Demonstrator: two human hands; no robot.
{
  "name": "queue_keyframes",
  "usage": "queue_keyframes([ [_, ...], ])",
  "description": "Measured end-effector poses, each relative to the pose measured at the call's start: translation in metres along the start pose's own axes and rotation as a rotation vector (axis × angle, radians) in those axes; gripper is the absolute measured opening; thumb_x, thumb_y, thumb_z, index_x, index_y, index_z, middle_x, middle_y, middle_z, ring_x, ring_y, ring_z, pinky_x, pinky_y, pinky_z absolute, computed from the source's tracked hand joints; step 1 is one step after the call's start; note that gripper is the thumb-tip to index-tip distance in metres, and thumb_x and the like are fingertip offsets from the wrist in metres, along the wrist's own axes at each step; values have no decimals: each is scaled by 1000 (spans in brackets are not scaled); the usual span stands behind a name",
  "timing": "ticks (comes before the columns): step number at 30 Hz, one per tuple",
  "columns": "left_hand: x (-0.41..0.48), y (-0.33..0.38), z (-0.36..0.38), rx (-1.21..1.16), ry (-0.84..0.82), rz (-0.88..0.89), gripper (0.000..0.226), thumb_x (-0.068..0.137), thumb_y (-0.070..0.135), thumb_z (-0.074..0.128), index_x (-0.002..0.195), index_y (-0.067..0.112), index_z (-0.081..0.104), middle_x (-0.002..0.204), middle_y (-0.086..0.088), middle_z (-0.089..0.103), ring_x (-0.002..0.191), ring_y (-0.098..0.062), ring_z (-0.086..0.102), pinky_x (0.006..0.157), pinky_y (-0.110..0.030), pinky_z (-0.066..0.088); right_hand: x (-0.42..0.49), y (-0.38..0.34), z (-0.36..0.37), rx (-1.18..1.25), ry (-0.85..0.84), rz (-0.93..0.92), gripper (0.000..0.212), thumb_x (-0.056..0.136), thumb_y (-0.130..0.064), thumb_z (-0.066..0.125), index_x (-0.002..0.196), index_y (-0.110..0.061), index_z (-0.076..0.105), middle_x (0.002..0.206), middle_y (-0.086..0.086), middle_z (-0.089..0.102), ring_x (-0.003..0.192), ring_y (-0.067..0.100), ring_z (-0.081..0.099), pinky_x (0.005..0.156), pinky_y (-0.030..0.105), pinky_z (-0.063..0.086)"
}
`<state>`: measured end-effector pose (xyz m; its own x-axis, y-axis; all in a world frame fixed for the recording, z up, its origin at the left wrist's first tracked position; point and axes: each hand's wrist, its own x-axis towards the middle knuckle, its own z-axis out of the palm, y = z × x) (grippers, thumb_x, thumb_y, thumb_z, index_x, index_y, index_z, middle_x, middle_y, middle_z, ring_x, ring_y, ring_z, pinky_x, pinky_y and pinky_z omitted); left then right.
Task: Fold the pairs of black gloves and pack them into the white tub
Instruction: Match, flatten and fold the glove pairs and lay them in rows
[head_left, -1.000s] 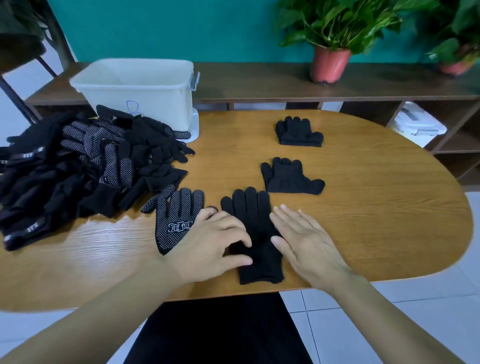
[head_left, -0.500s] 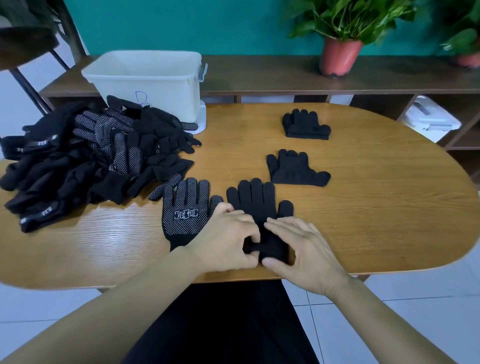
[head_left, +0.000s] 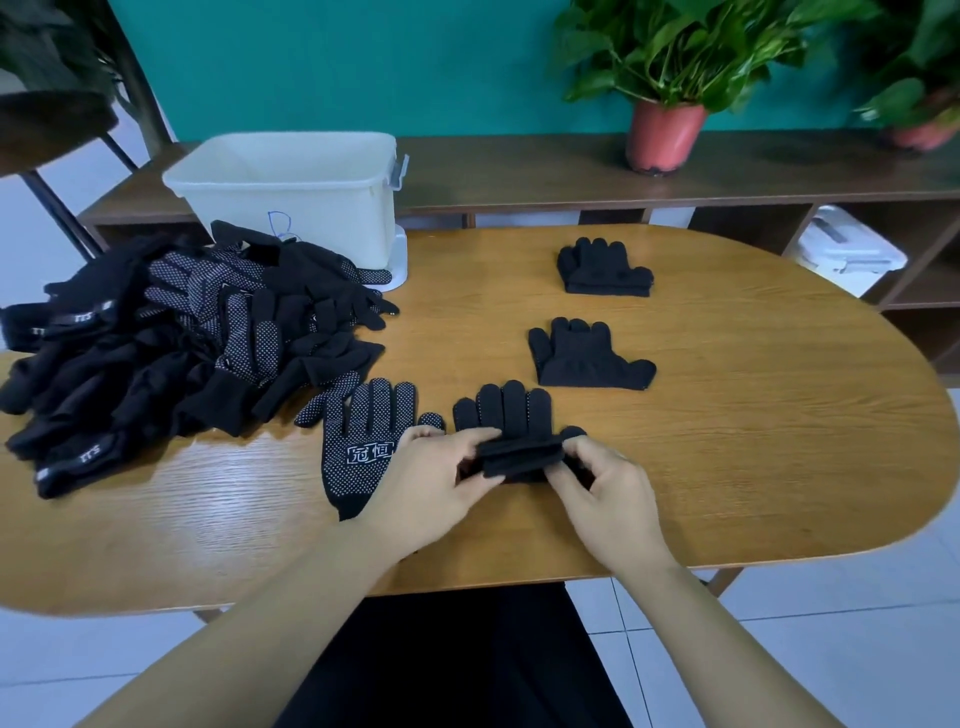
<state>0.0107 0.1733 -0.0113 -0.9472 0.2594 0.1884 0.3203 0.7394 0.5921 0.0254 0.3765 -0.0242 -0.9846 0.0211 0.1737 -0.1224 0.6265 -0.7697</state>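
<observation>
Black gloves (head_left: 514, 415), white-dotted black glove (head_left: 363, 447), white tub (head_left: 291, 197), teal wall (head_left: 337, 62)

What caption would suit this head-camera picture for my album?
Left hand and right hand fold black gloves on the table, pile and tub at left.

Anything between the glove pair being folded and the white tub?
Partly. The heap of loose gloves lies against the front of the white tub, its right edge crossing the straight line from the glove pair gripped by the left hand and right hand. Lifting over it looks feasible.
</observation>
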Motion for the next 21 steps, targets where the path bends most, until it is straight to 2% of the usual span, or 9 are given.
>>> queue_keyframes([
  [1,5,-1,2,-39,17,-42,51,91,43,66,139,26,56,97,14,72,95,-3,64,114,-40,30,3,-3,2,-12,25,12,17,93,-34,61,85,-19,65,76,-2,65,78,15,58,68,35,48],
  [3,12,-6,9,-67,55,-75,55,91,45,63,140,22,54,68,18,62,74,-4,62,109,-44,38,11,-8,5,-64,55,50,22,95,-39,58,86,-19,64,68,-2,62,68,16,57,61,32,45],
  [5,17,-7,15,35,71,-124,60,94,44,61,148,21,44,61,17,55,69,-6,58,111,-35,29,17,-10,10,-146,68,86,24,96,-41,56,95,-20,67,75,-3,65,70,15,58,62,30,44],
  [7,18,0,16,198,87,-173,67,97,49,53,154,22,30,69,14,63,78,-10,62,104,-26,18,20,-11,15,-218,113,87,23,96,-37,58,103,-18,69,90,-1,67,80,17,61,69,30,47],
  [10,18,1,20,414,141,-209,71,97,55,47,154,20,23,72,11,68,84,-10,64,100,-31,19,19,-11,23,-295,221,14,19,90,-23,69,107,-14,69,96,1,68,87,22,62,77,35,49],
  [13,16,1,19,464,167,-208,67,96,52,49,151,21,29,76,10,67,89,-12,62,96,-33,22,18,-4,28,-369,259,-69,19,82,-13,75,100,-13,68,91,4,65,83,24,61,72,35,48],
  [17,11,-12,1,462,261,-259,49,98,37,49,144,20,45,106,4,67,107,-22,57,97,-40,27,16,8,10,-408,366,-146,18,83,-6,71,100,-10,70,99,7,63,89,28,59,73,36,45],
  [19,8,-17,-4,463,359,-225,43,97,30,49,137,14,54,119,-5,66,114,-29,57,100,-46,32,16,10,2,-491,361,-229,27,88,-12,61,114,-7,68,115,9,65,106,30,59,84,41,47],
  [21,5,-9,-1,435,317,-72,46,101,29,38,140,9,50,133,-8,60,125,-30,53,108,-48,28,17,7,2,-588,200,-360,45,93,-21,50,134,-4,57,140,11,55,133,29,47,107,44,39],
])
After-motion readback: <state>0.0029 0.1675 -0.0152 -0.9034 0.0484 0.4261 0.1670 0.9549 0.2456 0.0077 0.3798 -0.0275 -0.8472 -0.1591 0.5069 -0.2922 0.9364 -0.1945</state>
